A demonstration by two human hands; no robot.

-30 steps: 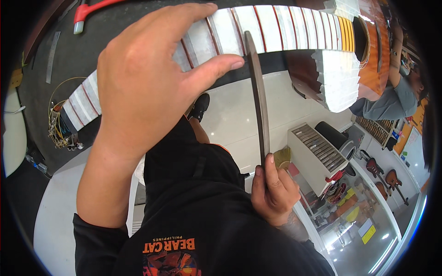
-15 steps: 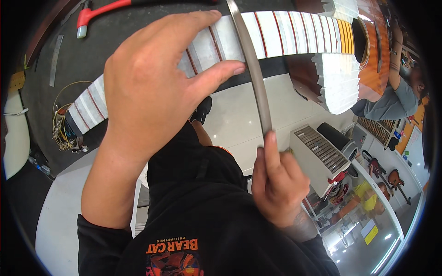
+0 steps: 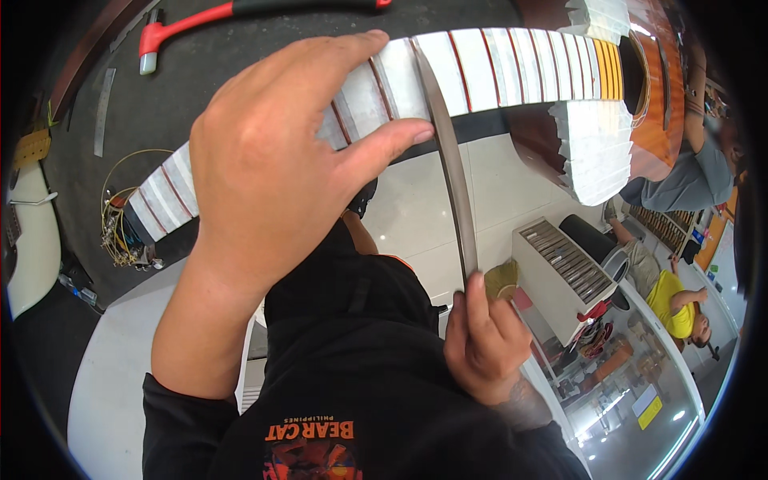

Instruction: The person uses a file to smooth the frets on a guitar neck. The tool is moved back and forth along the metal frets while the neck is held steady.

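Evidently you use two different holds: your right hand (image 3: 490,344) is closed on the near end of the file (image 3: 454,180), forefinger laid along the metal, probably to feel and steer its line, while your left hand (image 3: 264,152) lies spread over the neck (image 3: 474,72), thumb and forefinger apart, most likely to steady it. The neck runs under that left grip and out well past its right side, carrying tape (image 3: 442,68) between the dark red frets (image 3: 458,68); the tape seems meant to spare the wood from scrapes. Just right of your left thumb, the file's far end crosses the neck in the direction of the frets, and the thumb sits close beside it, perhaps as a guide; whether the two touch, or how firmly the metal bears down, can't be told from above. Farther right of the left grip, yellow strips (image 3: 608,70) cover the end near the body (image 3: 654,156), and white masking (image 3: 592,148) hangs over its edge, presumably for the same protection. Left of that grip, the strings (image 3: 124,254) bunch at the head end, apparently clear of the frets. Beyond it, the mallet (image 3: 196,22) lies on the desk (image 3: 240,48), well apart from the file.
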